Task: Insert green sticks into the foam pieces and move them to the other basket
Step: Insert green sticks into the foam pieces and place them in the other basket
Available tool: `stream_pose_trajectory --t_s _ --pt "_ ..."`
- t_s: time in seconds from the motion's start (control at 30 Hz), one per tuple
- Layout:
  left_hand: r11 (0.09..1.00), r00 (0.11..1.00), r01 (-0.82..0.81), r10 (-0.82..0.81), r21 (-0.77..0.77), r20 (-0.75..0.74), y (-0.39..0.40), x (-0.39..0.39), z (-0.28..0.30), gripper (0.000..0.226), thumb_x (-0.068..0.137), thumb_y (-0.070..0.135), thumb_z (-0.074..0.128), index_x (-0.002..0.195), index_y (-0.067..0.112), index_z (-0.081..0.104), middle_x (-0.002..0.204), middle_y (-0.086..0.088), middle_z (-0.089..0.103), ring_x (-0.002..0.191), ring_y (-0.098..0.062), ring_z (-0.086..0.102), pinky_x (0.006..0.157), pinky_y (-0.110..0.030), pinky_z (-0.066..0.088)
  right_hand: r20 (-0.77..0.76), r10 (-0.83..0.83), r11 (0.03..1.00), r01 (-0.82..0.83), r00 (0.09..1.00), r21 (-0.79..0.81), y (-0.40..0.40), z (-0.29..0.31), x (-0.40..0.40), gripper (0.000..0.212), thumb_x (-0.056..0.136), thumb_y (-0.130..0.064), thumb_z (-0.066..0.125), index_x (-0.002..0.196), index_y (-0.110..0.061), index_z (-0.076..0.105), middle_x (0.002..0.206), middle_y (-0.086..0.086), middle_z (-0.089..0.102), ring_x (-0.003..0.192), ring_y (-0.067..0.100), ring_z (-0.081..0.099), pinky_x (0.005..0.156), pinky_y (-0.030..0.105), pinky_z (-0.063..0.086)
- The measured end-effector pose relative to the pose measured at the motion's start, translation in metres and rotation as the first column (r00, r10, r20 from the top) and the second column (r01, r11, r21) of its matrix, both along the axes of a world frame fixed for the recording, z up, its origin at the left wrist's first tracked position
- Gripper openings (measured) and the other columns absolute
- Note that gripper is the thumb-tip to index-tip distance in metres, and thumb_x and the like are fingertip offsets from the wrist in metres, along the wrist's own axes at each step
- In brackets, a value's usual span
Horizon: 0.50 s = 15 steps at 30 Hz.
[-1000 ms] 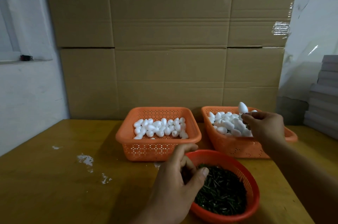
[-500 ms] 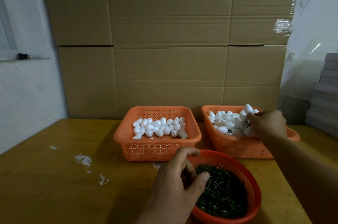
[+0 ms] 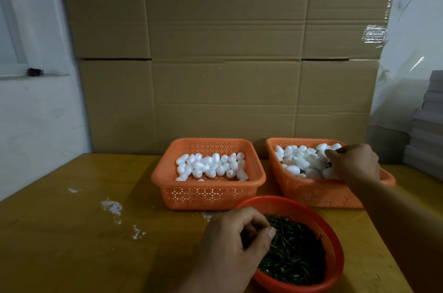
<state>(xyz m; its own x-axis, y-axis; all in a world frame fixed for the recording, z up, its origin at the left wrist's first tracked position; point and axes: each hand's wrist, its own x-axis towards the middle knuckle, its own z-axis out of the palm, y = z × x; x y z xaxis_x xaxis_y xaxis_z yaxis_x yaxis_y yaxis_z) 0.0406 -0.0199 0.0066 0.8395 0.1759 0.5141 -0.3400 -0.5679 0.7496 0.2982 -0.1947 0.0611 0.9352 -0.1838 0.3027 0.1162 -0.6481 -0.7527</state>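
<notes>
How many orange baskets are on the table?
3. A square basket of foam eggs sits in the middle, another square basket of foam eggs to its right, and a round basket of green sticks nearest the camera.

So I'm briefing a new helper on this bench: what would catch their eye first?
Two orange baskets of white foam eggs stand side by side before the cardboard: the left basket and the right basket, where the right hand reaches in. Nearer, the left hand picks at the green sticks in a round red basket.
</notes>
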Motion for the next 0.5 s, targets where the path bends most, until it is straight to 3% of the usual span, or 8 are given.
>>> stream_pose_trajectory --t_s 0.2,0.4,0.5 --pt "1.000 1.000 -0.002 0.002 0.017 0.009 0.000 0.000 0.000 0.025 0.080 0.055 0.059 0.090 0.034 0.067 0.068 0.012 0.062 0.063 -0.005 0.058 0.057 -0.024 0.046 0.117 0.016 0.999 -0.022 0.993 0.049 -0.008 -0.004 -0.004 0.018 0.088 -0.029 0.068 0.093 -0.016 0.079 0.083 0.010 0.074 0.075 0.030 0.067 0.073 0.045 0.059" --pt "0.999 0.999 -0.029 0.029 0.024 0.027 0.003 0.001 0.000 0.020 0.082 0.051 0.061 0.091 0.034 0.067 0.073 0.008 0.066 0.068 -0.008 0.062 0.060 -0.024 0.049 0.164 0.044 0.990 -0.065 0.985 0.127 -0.008 -0.007 -0.023 0.025 0.085 -0.021 0.062 0.062 -0.013 0.065 0.061 0.008 0.067 0.063 0.035 0.066 0.066 0.053 0.058" --pt "0.999 0.999 -0.025 0.025 0.032 0.026 0.003 0.001 0.000 0.009 0.086 0.041 0.065 0.090 0.033 0.067 0.074 0.009 0.066 0.069 -0.008 0.062 0.061 -0.026 0.050 0.224 0.139 0.977 -0.170 0.965 0.127 -0.003 -0.012 -0.036 0.020 0.089 -0.013 0.059 0.072 -0.013 0.071 0.068 0.004 0.068 0.060 0.031 0.065 0.059 0.049 0.057"
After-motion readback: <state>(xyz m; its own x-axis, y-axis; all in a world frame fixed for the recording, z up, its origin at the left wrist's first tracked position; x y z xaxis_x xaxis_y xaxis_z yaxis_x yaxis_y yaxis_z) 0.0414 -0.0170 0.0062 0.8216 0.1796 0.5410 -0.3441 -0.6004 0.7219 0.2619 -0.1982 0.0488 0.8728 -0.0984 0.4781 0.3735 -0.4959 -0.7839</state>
